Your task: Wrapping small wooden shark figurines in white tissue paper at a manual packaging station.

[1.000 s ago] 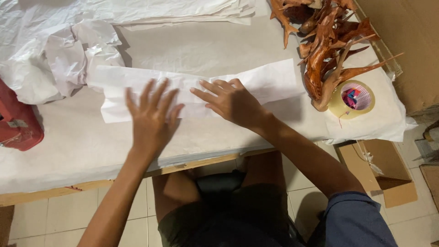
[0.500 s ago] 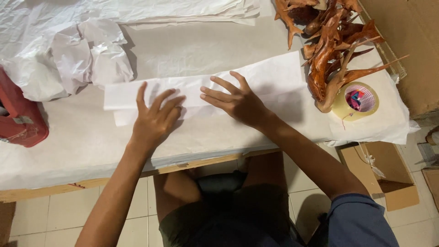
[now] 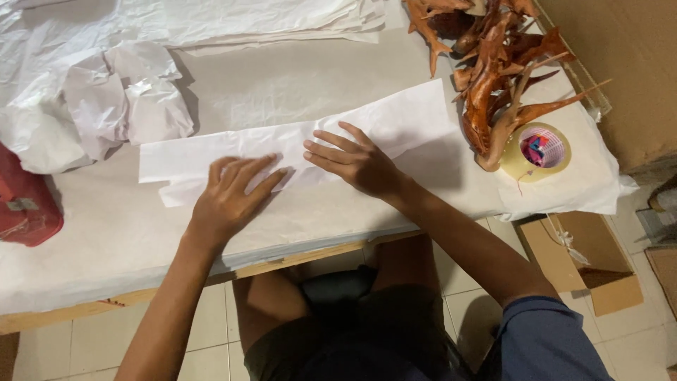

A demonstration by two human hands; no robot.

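White folded paper (image 3: 296, 144) lies near the table's (image 3: 106, 247) front edge. Both hands — left hand (image 3: 229, 197), right hand (image 3: 352, 161) — press it flat, fingers spread open.

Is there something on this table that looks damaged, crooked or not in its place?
Little stands out. A crumpled wad of white paper lies at the back left, unlike the flat folded sheet under the left hand and right hand. The tape roll sits close to the table's right edge.
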